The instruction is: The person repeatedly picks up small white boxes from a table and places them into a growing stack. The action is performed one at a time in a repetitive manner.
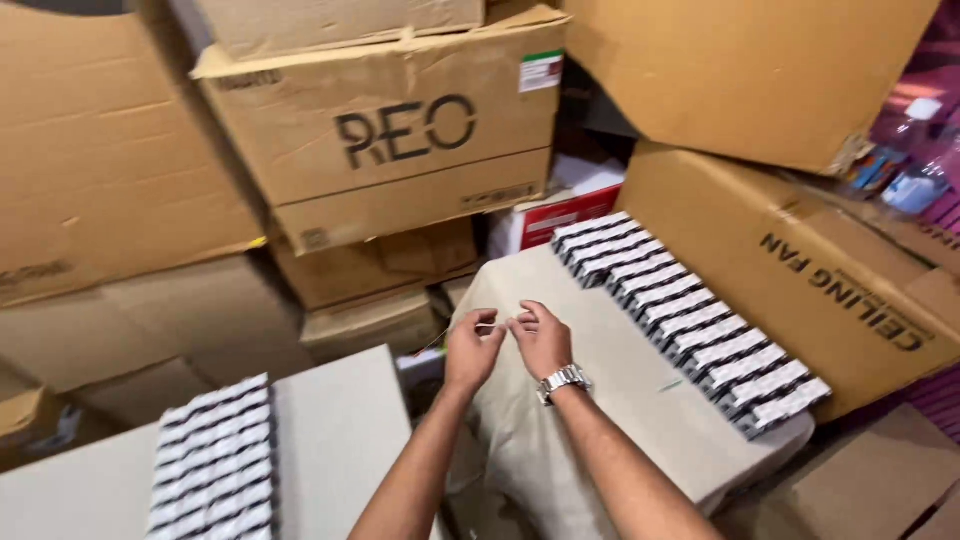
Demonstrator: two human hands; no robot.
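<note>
My left hand and my right hand meet over the near-left edge of a cloth-covered surface. Their fingertips pinch something very small and thin between them; I cannot make out what it is. A metal watch sits on my right wrist. Along the right side of the cloth runs a long row of small black-and-white packets. A second batch of the same packets lies on a grey board at the lower left.
Large cardboard boxes are stacked close behind and to the left. A long brown carton lies at the right, another box above it. A red and white box is wedged behind the cloth surface. Clear plastic bottles stand far right.
</note>
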